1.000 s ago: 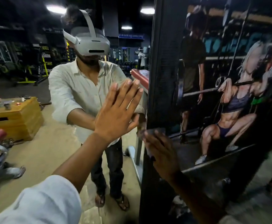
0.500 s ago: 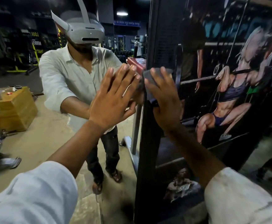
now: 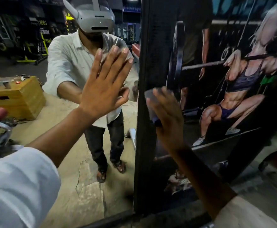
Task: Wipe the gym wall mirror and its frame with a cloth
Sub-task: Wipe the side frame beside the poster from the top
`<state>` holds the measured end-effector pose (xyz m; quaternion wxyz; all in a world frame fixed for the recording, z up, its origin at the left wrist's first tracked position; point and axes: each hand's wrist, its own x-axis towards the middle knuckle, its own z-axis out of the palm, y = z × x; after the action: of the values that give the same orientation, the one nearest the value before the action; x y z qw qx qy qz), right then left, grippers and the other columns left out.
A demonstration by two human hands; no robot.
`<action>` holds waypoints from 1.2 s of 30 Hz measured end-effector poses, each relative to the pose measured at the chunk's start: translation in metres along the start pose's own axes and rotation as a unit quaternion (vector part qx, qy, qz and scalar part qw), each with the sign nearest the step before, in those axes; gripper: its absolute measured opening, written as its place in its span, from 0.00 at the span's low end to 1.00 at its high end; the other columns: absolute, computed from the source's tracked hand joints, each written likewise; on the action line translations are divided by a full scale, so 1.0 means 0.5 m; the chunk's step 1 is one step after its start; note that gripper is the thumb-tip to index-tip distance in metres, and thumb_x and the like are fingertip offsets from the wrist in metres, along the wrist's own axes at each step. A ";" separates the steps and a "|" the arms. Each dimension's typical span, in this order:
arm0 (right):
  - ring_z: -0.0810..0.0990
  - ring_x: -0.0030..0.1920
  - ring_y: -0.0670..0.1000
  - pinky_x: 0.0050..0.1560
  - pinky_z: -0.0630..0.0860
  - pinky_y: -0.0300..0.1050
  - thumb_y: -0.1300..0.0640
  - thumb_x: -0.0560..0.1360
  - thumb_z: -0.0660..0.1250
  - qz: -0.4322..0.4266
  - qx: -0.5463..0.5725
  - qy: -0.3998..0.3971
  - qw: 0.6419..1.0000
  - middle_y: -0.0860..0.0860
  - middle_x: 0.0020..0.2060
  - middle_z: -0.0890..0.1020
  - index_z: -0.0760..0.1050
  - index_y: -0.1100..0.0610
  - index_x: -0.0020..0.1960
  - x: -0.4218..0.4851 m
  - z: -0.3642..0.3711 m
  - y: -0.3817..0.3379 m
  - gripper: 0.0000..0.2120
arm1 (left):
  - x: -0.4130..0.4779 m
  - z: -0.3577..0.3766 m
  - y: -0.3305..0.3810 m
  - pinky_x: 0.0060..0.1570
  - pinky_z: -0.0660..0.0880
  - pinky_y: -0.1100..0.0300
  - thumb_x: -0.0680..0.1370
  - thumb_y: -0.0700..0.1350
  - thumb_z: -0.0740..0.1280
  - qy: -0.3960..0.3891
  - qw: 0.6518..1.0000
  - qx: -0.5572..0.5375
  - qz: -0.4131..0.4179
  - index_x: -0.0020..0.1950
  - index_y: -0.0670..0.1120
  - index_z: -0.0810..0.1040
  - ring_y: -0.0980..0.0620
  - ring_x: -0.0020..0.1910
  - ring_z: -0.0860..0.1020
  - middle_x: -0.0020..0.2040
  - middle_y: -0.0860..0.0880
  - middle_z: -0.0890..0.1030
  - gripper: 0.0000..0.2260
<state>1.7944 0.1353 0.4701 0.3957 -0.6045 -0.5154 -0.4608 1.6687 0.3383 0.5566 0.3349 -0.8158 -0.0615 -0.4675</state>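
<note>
The wall mirror (image 3: 78, 186) fills the left half and reflects me in a white shirt and headset. Its black vertical frame (image 3: 143, 153) runs down the middle. My left hand (image 3: 104, 84) lies flat on the glass, fingers spread and straight, touching its own reflection. My right hand (image 3: 165, 116) presses a grey cloth (image 3: 149, 96) against the frame's right side with fingers stretched out flat. Most of the cloth is hidden under that palm; only its upper edge and a lower corner show.
Right of the frame is a dark wall poster (image 3: 233, 83) of a person lifting a barbell. The mirror's bottom rail (image 3: 111, 218) runs along the floor. A wooden box (image 3: 17, 97) and gym machines appear in the reflection. Grey floor (image 3: 266, 186) lies at lower right.
My right hand slid the cloth up the frame, then came back down to mid height. My left hand has stayed flat on the glass. The view has moved closer to the mirror.
</note>
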 end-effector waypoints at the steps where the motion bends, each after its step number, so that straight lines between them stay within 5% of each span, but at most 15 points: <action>1: 0.68 0.78 0.61 0.83 0.53 0.55 0.62 0.82 0.66 0.002 -0.015 0.009 1.000 0.61 0.73 0.76 0.78 0.61 0.69 0.017 0.009 0.011 0.16 | -0.018 0.005 0.011 0.82 0.52 0.33 0.85 0.55 0.60 -0.013 1.000 -0.002 0.010 0.87 0.41 0.54 0.37 0.86 0.53 0.86 0.39 0.55 0.35; 3: 0.69 0.77 0.62 0.82 0.58 0.58 0.53 0.87 0.59 0.021 -0.023 -0.002 1.000 0.62 0.72 0.76 0.79 0.62 0.68 0.010 0.035 0.028 0.18 | -0.072 0.021 0.046 0.83 0.51 0.35 0.85 0.56 0.59 -0.054 0.998 -0.001 0.043 0.87 0.41 0.49 0.38 0.86 0.50 0.87 0.40 0.51 0.36; 5: 0.67 0.78 0.64 0.79 0.64 0.65 0.51 0.85 0.65 0.011 -0.006 -0.033 0.999 0.61 0.75 0.73 0.77 0.62 0.71 -0.049 0.062 0.038 0.20 | -0.139 0.039 0.092 0.83 0.52 0.36 0.85 0.57 0.59 -0.082 0.994 0.002 0.066 0.87 0.41 0.48 0.39 0.86 0.48 0.87 0.40 0.49 0.38; 10: 0.68 0.78 0.62 0.80 0.61 0.63 0.45 0.87 0.59 -0.033 0.007 -0.040 0.999 0.60 0.75 0.74 0.77 0.63 0.72 -0.167 0.093 0.058 0.24 | -0.259 0.100 0.191 0.83 0.53 0.35 0.84 0.61 0.61 -0.087 0.993 0.011 0.073 0.87 0.40 0.51 0.39 0.86 0.49 0.87 0.39 0.50 0.40; 14: 0.67 0.79 0.60 0.79 0.63 0.63 0.50 0.82 0.71 -0.063 -0.002 -0.011 0.998 0.59 0.76 0.73 0.76 0.61 0.73 -0.221 0.122 0.077 0.24 | -0.280 0.141 0.240 0.82 0.52 0.32 0.85 0.62 0.60 -0.039 0.999 -0.007 0.010 0.86 0.38 0.53 0.38 0.86 0.51 0.87 0.39 0.53 0.40; 18: 0.68 0.79 0.60 0.75 0.67 0.65 0.68 0.68 0.83 -0.084 -0.019 0.046 0.995 0.57 0.76 0.73 0.77 0.60 0.73 -0.268 0.159 0.096 0.36 | -0.303 0.171 0.262 0.82 0.52 0.32 0.85 0.61 0.60 0.017 1.000 -0.007 -0.002 0.86 0.37 0.56 0.37 0.86 0.53 0.86 0.38 0.55 0.38; 26: 0.71 0.77 0.58 0.75 0.69 0.63 0.78 0.70 0.70 -0.126 -0.014 0.180 0.976 0.56 0.74 0.77 0.78 0.60 0.72 -0.333 0.240 0.108 0.33 | -0.355 0.217 0.286 0.83 0.49 0.37 0.85 0.66 0.50 0.064 0.994 0.085 0.000 0.87 0.39 0.53 0.41 0.87 0.49 0.87 0.40 0.52 0.39; 36: 0.75 0.73 0.60 0.73 0.72 0.59 0.73 0.69 0.66 -0.139 -0.033 0.107 0.984 0.56 0.71 0.79 0.79 0.60 0.71 -0.438 0.204 0.085 0.31 | -0.549 0.269 0.345 0.83 0.49 0.37 0.82 0.76 0.49 0.011 0.991 0.125 0.050 0.88 0.44 0.47 0.41 0.87 0.42 0.88 0.41 0.45 0.47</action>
<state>1.8421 0.1695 0.2321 0.3607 -0.4863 -0.5338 -0.5903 1.6843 0.3454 0.2059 0.4577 -0.7644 -0.0752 -0.4479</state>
